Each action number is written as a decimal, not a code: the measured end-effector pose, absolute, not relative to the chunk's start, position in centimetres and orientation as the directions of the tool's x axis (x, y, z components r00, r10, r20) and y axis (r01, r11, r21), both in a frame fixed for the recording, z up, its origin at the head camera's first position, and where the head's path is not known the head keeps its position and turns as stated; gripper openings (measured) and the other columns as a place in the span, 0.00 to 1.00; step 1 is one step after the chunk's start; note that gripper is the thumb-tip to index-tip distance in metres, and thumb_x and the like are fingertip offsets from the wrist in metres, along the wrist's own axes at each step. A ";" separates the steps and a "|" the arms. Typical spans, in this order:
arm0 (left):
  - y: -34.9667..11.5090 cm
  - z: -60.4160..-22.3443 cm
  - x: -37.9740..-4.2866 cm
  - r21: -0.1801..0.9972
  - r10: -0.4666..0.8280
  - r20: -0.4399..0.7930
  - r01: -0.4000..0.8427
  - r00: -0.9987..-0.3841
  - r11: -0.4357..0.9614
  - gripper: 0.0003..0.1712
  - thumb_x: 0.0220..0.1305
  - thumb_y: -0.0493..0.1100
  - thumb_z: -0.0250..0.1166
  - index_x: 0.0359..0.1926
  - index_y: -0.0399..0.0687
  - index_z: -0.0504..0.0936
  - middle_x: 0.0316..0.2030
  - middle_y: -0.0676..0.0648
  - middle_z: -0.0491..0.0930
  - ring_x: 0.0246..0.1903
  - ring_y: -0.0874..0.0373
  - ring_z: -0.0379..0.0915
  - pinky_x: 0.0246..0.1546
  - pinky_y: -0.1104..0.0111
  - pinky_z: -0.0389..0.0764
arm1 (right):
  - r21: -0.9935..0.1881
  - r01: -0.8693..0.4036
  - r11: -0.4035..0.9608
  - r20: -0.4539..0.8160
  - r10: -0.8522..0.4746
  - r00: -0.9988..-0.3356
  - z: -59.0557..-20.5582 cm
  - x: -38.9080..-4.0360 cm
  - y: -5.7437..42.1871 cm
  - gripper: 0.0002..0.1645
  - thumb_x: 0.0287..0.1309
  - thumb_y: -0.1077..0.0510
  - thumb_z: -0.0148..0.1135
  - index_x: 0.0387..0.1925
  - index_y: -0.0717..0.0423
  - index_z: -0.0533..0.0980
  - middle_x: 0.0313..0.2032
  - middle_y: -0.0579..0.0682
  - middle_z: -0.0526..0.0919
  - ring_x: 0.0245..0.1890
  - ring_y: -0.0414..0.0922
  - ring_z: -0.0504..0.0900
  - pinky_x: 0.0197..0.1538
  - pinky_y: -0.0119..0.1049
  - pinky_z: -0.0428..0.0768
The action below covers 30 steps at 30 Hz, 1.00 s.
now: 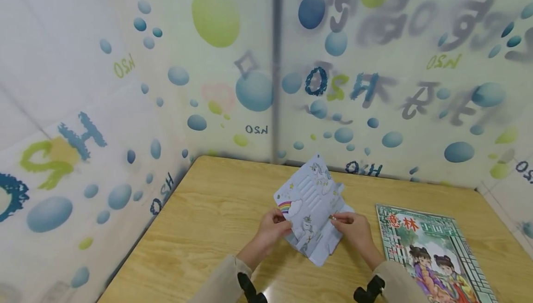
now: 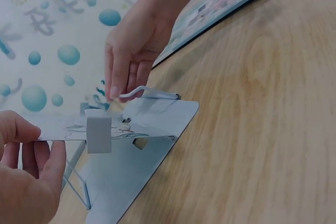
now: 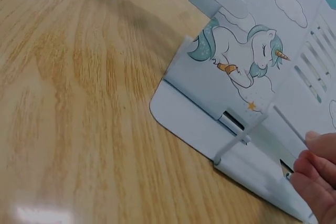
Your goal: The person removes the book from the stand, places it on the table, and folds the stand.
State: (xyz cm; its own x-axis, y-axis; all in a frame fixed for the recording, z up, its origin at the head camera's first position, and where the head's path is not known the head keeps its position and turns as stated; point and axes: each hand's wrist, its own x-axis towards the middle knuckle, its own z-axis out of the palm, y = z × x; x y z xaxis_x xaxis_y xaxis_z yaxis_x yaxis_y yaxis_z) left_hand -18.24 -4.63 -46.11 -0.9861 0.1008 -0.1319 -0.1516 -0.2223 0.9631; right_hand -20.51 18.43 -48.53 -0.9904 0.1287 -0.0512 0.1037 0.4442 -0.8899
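Observation:
A white folding book stand [image 1: 306,196], printed with unicorns, stars and a rainbow, is propped up at a slant on the table. My left hand [image 1: 272,230] grips the left edge of its panel, thumb on the front and fingers behind, as the left wrist view shows. My right hand [image 1: 356,232] is at the lower right side, pinching a bent white wire arm [image 3: 244,137] hinged on the stand's base plate [image 3: 184,121]. A white block [image 2: 98,134] sticks out from the panel's edge near the left hand. Behind the panel, wire legs [image 2: 79,187] show below it.
A magazine [image 1: 433,252] with two cartoon children on its cover lies on the wooden table [image 1: 187,229], right of the stand. Patterned curtain-like walls [image 1: 233,122] with bubbles and letters enclose the table at the back and sides.

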 end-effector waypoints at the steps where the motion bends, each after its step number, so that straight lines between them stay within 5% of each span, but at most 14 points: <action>1: -4.5 -46.1 -18.1 0.963 0.108 -0.128 -0.150 -0.986 -0.225 0.14 0.45 0.25 0.57 0.34 0.37 0.64 0.31 0.46 0.68 0.30 0.58 0.68 0.33 0.67 0.77 | -0.890 0.101 0.445 -0.047 0.130 -0.990 -48.5 -20.5 18.5 0.14 0.48 0.63 0.67 0.38 0.67 0.80 0.31 0.53 0.83 0.30 0.41 0.78 0.31 0.27 0.76; 7: -4.0 -46.0 -17.5 0.958 0.136 -0.129 -0.159 -0.982 -0.239 0.15 0.43 0.25 0.56 0.33 0.38 0.64 0.31 0.45 0.67 0.29 0.58 0.69 0.33 0.68 0.77 | -0.887 0.087 0.454 -0.036 0.118 -0.992 -48.3 -20.8 18.9 0.15 0.49 0.62 0.66 0.40 0.67 0.80 0.31 0.53 0.83 0.30 0.41 0.78 0.31 0.27 0.76; 15: -3.8 -46.6 -17.1 0.964 0.224 -0.113 -0.162 -0.968 -0.213 0.28 0.41 0.28 0.59 0.48 0.27 0.66 0.36 0.43 0.73 0.34 0.57 0.71 0.38 0.67 0.77 | -0.887 0.022 0.462 -0.010 0.027 -1.000 -48.3 -21.8 19.6 0.13 0.49 0.65 0.66 0.38 0.68 0.80 0.30 0.53 0.83 0.29 0.41 0.78 0.31 0.30 0.78; 23: -3.2 -46.8 -16.6 0.982 0.339 -0.099 -0.148 -0.936 -0.121 0.30 0.44 0.30 0.61 0.53 0.33 0.69 0.39 0.45 0.76 0.38 0.58 0.72 0.40 0.69 0.76 | -0.893 -0.016 0.449 -0.018 -0.070 -0.997 -48.3 -22.3 20.8 0.14 0.51 0.64 0.65 0.40 0.69 0.79 0.35 0.57 0.83 0.33 0.43 0.79 0.32 0.31 0.77; 30: -2.3 -46.8 -16.2 0.969 0.356 -0.106 -0.177 -0.929 -0.173 0.31 0.45 0.28 0.60 0.55 0.34 0.67 0.41 0.42 0.75 0.38 0.57 0.72 0.41 0.66 0.77 | -0.893 -0.009 0.451 -0.028 -0.076 -0.997 -48.5 -22.6 21.1 0.15 0.53 0.63 0.64 0.42 0.68 0.79 0.38 0.57 0.82 0.33 0.42 0.78 0.33 0.30 0.77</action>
